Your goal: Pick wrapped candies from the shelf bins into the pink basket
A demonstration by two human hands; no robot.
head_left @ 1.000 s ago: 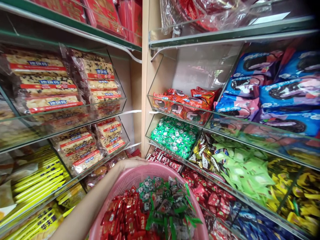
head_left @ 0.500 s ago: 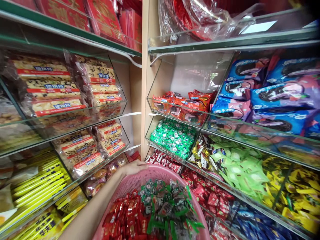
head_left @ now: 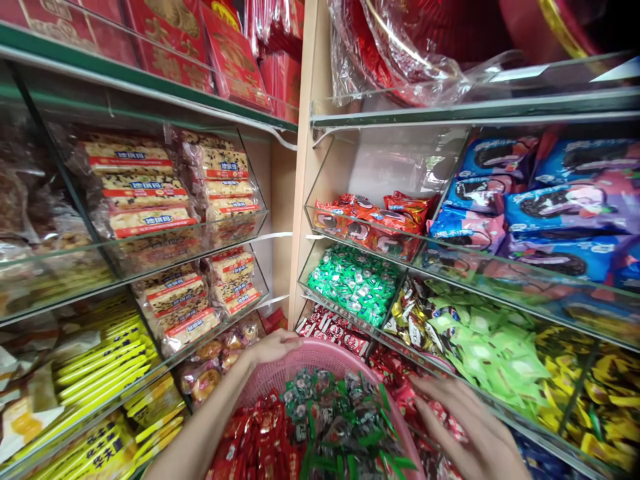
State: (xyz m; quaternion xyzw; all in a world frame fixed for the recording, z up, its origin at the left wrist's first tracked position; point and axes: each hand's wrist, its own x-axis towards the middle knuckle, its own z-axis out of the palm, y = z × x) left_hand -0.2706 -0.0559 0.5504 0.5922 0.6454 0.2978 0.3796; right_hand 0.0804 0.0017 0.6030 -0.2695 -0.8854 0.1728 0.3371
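My left hand [head_left: 273, 348] is closed on the far left rim of a pink plastic basket [head_left: 330, 355]. Inside the basket, red-wrapped sweets [head_left: 260, 433] fill the left part, and green-and-clear wrapped sweets [head_left: 340, 413] are heaped on the right. Just outside the basket's right side, my right hand [head_left: 473, 427] reaches over a shelf bin of red-wrapped candies [head_left: 393, 367]. Its fingers look spread, slightly smeared by motion, with red wrappers showing beside and between them. The fingertips are partly lost among those wrappers.
Glass-fronted shelves meet in a corner behind the basket. Green candies [head_left: 353, 283], pale green packets [head_left: 485, 327] and blue cookie packs [head_left: 565, 200] are on the right. Wrapped cereal bars [head_left: 145, 187] and yellow packets [head_left: 105, 367] are on the left. A wooden post [head_left: 303, 167] stands between.
My right hand has come into view at the lower right, over the red candies. My left hand still holds the basket rim. The view has shifted slightly, with the shelves appearing farther right and lower.
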